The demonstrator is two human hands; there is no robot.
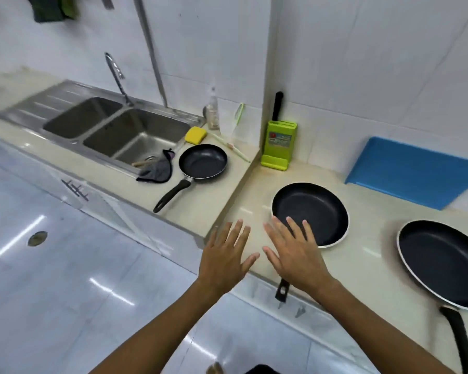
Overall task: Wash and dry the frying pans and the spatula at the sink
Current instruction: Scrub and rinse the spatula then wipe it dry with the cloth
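Both empty, fingers (235,233) spread: left hand (222,261) & right hand (295,255). Grab frying pan (310,214) nr right hand by handle (282,290), carry level to sink (135,136).

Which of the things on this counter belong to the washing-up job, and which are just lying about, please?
For the job: small frying pan, middle frying pan, large frying pan, double sink, yellow sponge, grey cloth, clear bottle (likely soap).

Lying about: green knife block, blue cutting board.
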